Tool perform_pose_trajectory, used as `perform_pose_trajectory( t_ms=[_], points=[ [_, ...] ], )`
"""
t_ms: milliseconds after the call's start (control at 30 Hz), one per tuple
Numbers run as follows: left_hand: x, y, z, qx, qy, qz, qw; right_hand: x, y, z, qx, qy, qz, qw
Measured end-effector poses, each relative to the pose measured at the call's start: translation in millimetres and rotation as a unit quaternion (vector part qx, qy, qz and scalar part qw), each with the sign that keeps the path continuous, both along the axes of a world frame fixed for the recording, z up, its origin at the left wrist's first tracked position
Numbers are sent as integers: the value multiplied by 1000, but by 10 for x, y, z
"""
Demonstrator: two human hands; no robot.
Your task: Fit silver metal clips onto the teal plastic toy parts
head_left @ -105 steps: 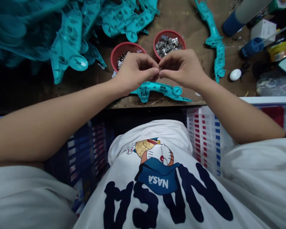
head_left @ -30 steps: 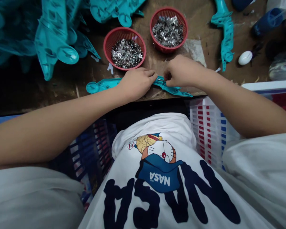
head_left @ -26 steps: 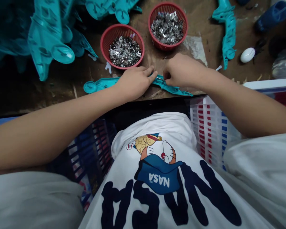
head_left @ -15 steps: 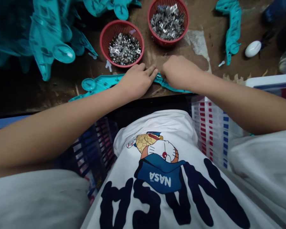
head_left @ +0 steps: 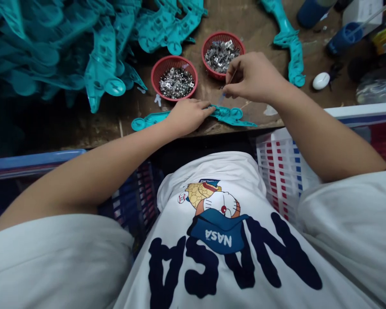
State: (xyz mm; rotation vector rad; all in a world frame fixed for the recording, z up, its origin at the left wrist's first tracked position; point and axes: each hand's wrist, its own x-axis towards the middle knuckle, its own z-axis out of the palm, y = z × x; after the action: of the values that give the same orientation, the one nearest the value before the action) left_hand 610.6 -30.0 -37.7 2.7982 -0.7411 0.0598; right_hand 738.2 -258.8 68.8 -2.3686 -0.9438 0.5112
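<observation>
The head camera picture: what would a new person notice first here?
Probably the big heap of teal plastic parts at the far left of the wooden bench. Next, two red baskets of small metal pieces at centre. In front of them the left hand presses on a teal part, while the right hand pinches a thin tool above it.

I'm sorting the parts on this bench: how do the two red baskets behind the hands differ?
The left red basket sits nearer the person, just beyond the left hand; the right red basket sits farther back, beside the right hand. The left one holds smaller, flatter metal bits lying low; the right one holds chunkier pieces heaped higher. Both are round, red, mesh-walled and stand on the brown worktable.
</observation>
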Motion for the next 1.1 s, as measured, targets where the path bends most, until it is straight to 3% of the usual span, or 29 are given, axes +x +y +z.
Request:
perform_pose_trajectory(
  t_ms=[300, 567, 933, 1100],
  points=[
    [31, 4, 30, 41, 0, 6, 999, -129, 109, 42, -69, -54, 37, 995],
    [55, 2, 9, 78, 6, -1, 997, -139, 116, 83, -64, -59, 52, 995],
    [12, 2, 16, 90, 3, 3, 996, 37, 117, -260, -105, -114, 117, 981],
    [73, 77, 240, 57, -11, -6, 998, 292, -2, -362, -130, -139, 78, 979]
  ],
)
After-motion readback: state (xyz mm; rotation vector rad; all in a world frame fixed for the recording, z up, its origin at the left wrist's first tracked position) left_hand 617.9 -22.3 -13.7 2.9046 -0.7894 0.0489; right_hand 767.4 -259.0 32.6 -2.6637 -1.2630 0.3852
